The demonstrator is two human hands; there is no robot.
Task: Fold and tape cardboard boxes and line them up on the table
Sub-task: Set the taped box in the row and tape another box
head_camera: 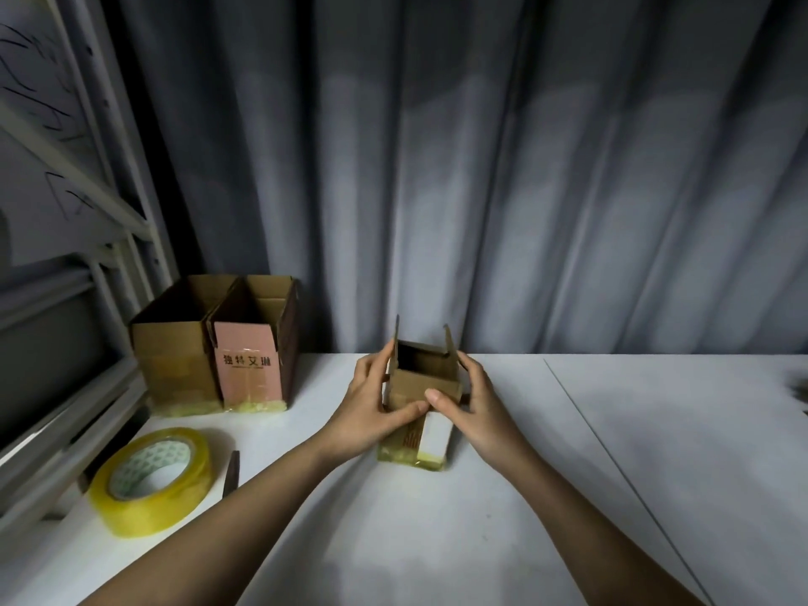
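Both forearms reach in from below. Left hand (371, 408) and right hand (472, 402) clasp the small open-topped cardboard box (422, 382) standing mid-table, thumbs on its near face. Taped boxes (218, 347) stand well left, so it probably travels leftward.

The fingers of the left hand (371, 413) and right hand (474, 406) pass behind the small cardboard box (422, 387), hiding its side walls and their own tips. Both forearms are cut off by the lower edge. Far right of the right hand, a dark object (801, 389) is cropped and blurred beyond identification. Left of the left hand, a tape roll (151, 481) partly conceals a dark tool (231, 474).
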